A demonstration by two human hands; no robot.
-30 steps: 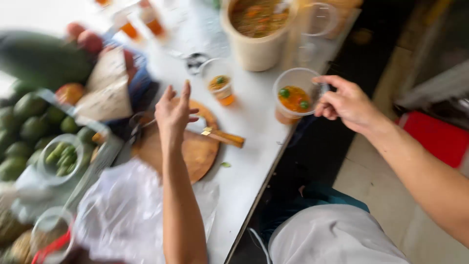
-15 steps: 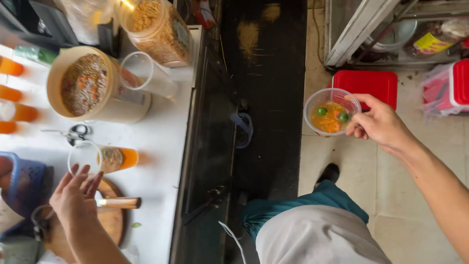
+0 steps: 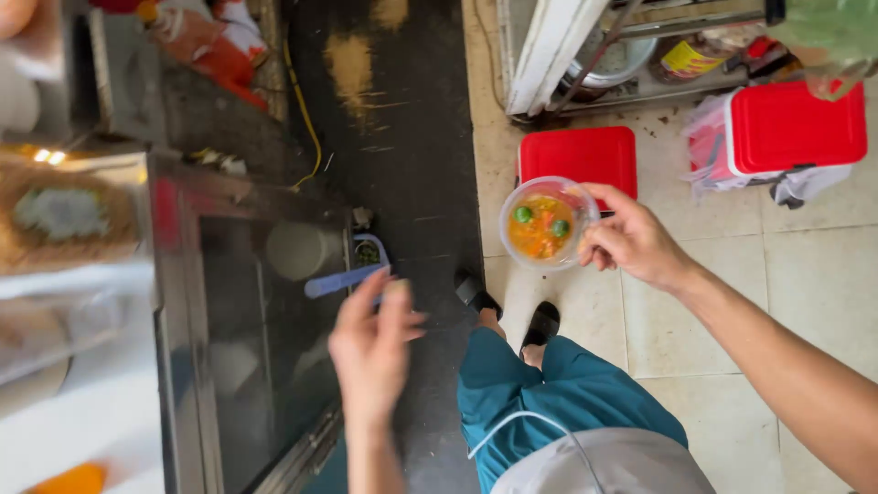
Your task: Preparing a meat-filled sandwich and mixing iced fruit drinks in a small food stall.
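My right hand [image 3: 631, 242] holds a clear plastic cup [image 3: 547, 223] by its rim, out over the tiled floor. The cup has orange contents with two small green fruits on top. My left hand [image 3: 370, 352] is empty, fingers spread, hanging blurred in front of the dark glass side of the counter [image 3: 247, 302]. Below, my teal trousers [image 3: 549, 393] and black shoes [image 3: 508, 306] show on the floor.
A red stool [image 3: 578, 154] stands just beyond the cup, and a red-lidded box [image 3: 794, 126] sits at the right by a metal rack. A blue-handled tool [image 3: 346, 277] lies behind the glass. The white counter top [image 3: 64, 402] runs along the left.
My view has swung from the counter top to the floor beside it. My left hand has left the cutting board and now hangs off the counter. The cup stays in my right hand.
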